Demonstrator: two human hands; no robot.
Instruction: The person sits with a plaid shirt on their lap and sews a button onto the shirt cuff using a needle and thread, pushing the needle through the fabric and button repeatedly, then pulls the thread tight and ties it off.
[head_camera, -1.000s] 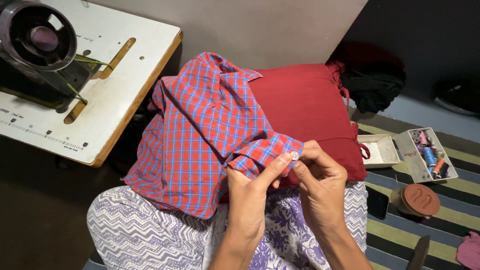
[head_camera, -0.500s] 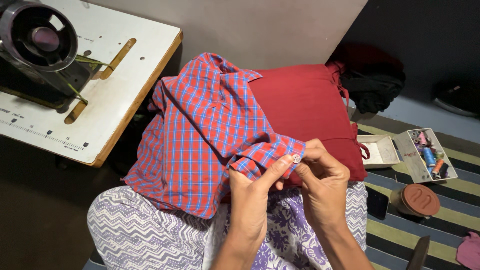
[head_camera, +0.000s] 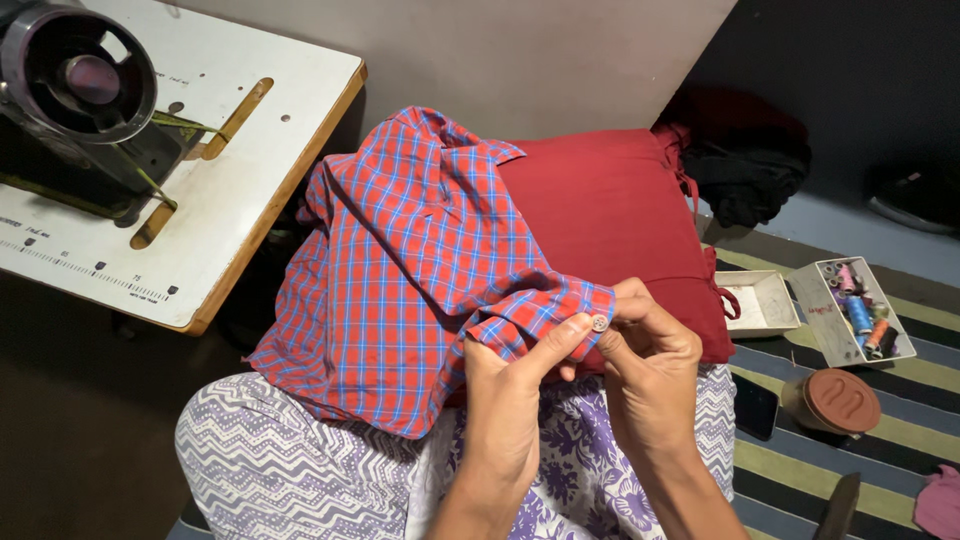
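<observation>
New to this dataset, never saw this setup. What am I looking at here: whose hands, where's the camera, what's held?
One camera, worn on the person's head, looks down at their lap. No robot: both bare hands are the wearer's own. The left hand and right hand pinch the cuff of a red-and-blue checked shirt around a small button. The shirt lies over a red cushion. At upper left is a sewing machine on its white table. At right, on a striped mat, is an open box of thread spools.

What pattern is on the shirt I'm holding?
The shirt is a red and blue check, clearest in the head view.
</observation>
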